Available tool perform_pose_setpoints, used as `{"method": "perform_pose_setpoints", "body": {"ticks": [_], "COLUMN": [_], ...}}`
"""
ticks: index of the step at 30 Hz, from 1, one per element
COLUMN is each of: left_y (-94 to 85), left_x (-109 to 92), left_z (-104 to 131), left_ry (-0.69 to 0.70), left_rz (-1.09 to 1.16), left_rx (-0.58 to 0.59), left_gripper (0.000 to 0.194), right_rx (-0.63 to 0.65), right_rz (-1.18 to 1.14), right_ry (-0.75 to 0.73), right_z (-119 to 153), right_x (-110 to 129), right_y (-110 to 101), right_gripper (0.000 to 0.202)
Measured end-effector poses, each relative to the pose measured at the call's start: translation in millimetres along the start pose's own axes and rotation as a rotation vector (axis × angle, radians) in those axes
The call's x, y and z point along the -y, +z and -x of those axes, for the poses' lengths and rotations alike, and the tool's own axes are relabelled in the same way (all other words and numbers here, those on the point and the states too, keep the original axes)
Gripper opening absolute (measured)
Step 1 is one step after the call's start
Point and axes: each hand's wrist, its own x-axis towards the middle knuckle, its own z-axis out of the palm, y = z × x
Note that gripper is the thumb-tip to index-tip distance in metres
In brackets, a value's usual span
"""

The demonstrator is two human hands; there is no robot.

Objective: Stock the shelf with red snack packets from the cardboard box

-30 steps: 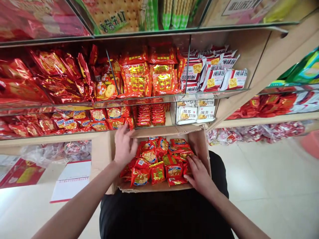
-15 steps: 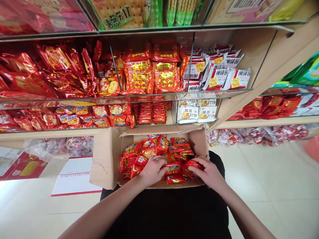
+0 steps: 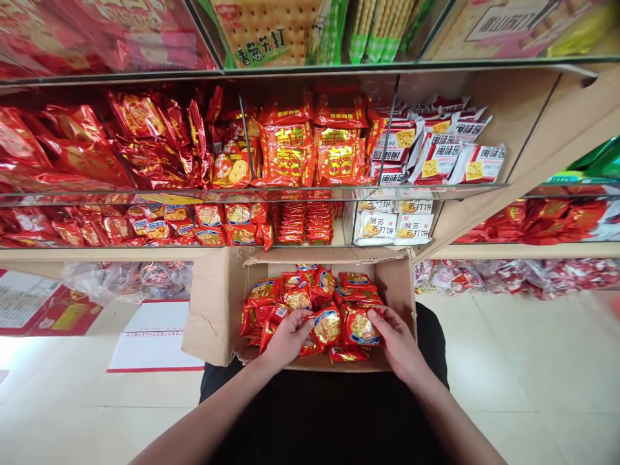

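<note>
An open cardboard box rests on my lap with many red snack packets inside. My left hand pinches the left edge of a red packet that shows a gold and blue label. Beside it, my right hand grips the right edge of a second red packet, thumb on its front. Both packets face up, side by side, over the others in the box. Some of my fingers are hidden behind the packets.
Just beyond the box are glass-fronted shelves with red packets, red double-happiness packs and white packs. Bagged goods lie under the shelf at right. A white and red sheet lies on the floor at left.
The two packets in my hands are now raised and turned face up, close together. The view has shifted slightly, so the shelves and box appear further right.
</note>
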Motion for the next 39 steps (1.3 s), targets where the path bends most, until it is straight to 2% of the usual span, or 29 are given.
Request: {"method": "perform_pose_setpoints", "body": {"ticks": [2,6,8,11,16,18,21,23,26,29,32,35,39], "left_y": [2.0,7.5,8.9,9.1,2.7,-5.0,-19.5,-26.4,-27.9,-22.8,-19.1,-18.9,-14.6], "left_x": [-0.6,3.3,8.1,13.9,4.7,-1.9,-8.1,-8.9,-5.9,0.1,3.9,1.9,-3.2], "left_z": [4.9,12.9,14.9,16.6,22.6,25.2,26.8,26.7,25.9,25.2,26.5,30.0,31.0], "left_ry": [-0.017,-0.087,-0.013,0.156,0.183,0.171,0.158,0.146,0.165,0.222,0.25,0.241,0.252], "left_rz": [0.002,0.029,-0.021,-0.105,-0.08,-0.153,-0.326,-0.443,-0.594,-0.717,-0.786,-0.832,-0.959], "left_rx": [0.051,0.167,0.188,0.154,0.124,0.061,-0.059,-0.075,-0.028,0.034,0.101,0.121,0.147], "left_gripper": [0.04,0.046,0.048,0.049,0.051,0.051,0.057,0.06,0.062,0.064,0.064,0.069,0.065], "right_rx": [0.071,0.106,0.101,0.138,0.324,0.283,0.061,-0.028,0.006,0.019,0.039,0.058,0.046], "right_rz": [0.112,0.318,0.417,0.497,0.648,0.759,0.953,1.125,1.367,1.523,1.543,1.438,1.284], "right_ry": [-0.026,-0.063,-0.104,-0.124,-0.199,-0.239,-0.354,-0.446,-0.503,-0.518,-0.56,-0.602,-0.559], "right_z": [3.4,8.6,10.7,14.7,17.0,12.2,-1.1,-10.7,-20.5,-24.5,-27.4,-31.2,-33.3], "right_x": [-9.5,-28.4,-34.6,-36.5,-23.9,-16.6,-9.3,-9.9,-17.8,-25.6,-25.7,-18.3,-9.5], "right_y": [6.5,22.3,28.4,33.4,27.3,17.3,-3.5,-15.6,-23.0,-20.8,-20.7,-26.5,-31.2], "right_gripper": [0.029,0.029,0.028,0.029,0.037,0.034,0.031,0.028,0.035,0.042,0.036,0.028,0.028]}}
